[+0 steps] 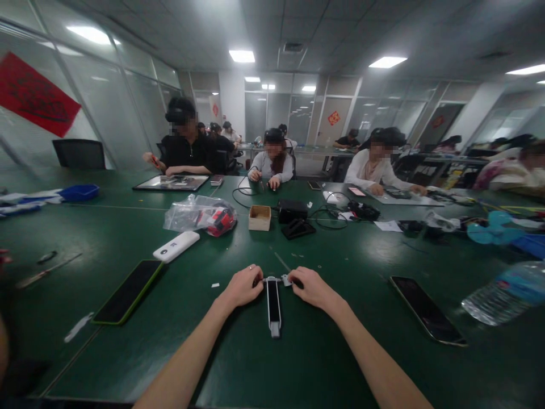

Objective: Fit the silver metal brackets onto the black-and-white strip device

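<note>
Slim device lies lengthwise, pointing away — left hand and right hand pinch its far end.

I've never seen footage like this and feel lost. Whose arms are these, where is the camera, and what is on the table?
The camera sits on a person's head, looking forward and down, so the two bare arms are theirs. The left hand and right hand both grip the far end of a slim black-and-white device lying on the green table. Nearby lie a green-cased phone, a white power bank, another phone, a small cardboard box and a water bottle. Other people work across the table.
</note>
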